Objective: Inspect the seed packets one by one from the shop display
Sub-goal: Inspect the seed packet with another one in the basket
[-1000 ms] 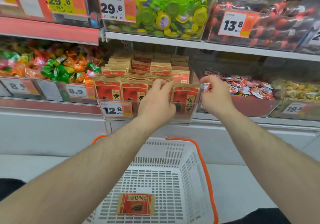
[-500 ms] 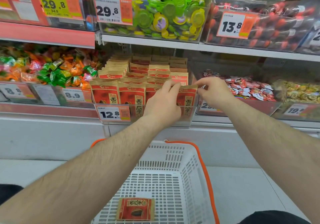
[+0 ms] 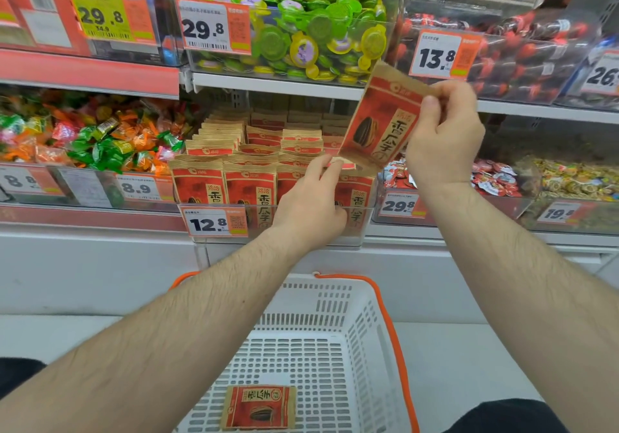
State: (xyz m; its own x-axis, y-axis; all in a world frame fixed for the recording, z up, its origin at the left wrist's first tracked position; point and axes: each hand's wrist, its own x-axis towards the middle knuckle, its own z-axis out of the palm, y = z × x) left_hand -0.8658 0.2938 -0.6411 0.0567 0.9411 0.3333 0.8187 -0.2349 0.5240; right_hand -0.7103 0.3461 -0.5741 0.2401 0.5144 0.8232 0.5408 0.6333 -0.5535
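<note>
Red and brown sunflower seed packets (image 3: pixel 234 171) stand in rows in a clear display bin (image 3: pixel 214 241) on the lower shelf. My right hand (image 3: pixel 442 137) pinches the upper right edge of one seed packet (image 3: pixel 382 121), held tilted above the bin with its front toward me. My left hand (image 3: pixel 311 204) is at the front row of the bin, its fingers pinching the top of another standing packet (image 3: pixel 355 194). One more packet (image 3: pixel 258 406) lies flat in the white basket (image 3: pixel 365 325) below.
Candy bins flank the seed bin: wrapped sweets (image 3: pixel 87 137) at left, small packs (image 3: pixel 495 178) at right. Green jelly cups (image 3: pixel 301 30) fill the bin on the shelf above. Price tags line the shelf edges. The basket has orange handles (image 3: pixel 395 342).
My right hand has lifted a packet out of the front row, up and to the right. My left hand stayed at the front of the bin.
</note>
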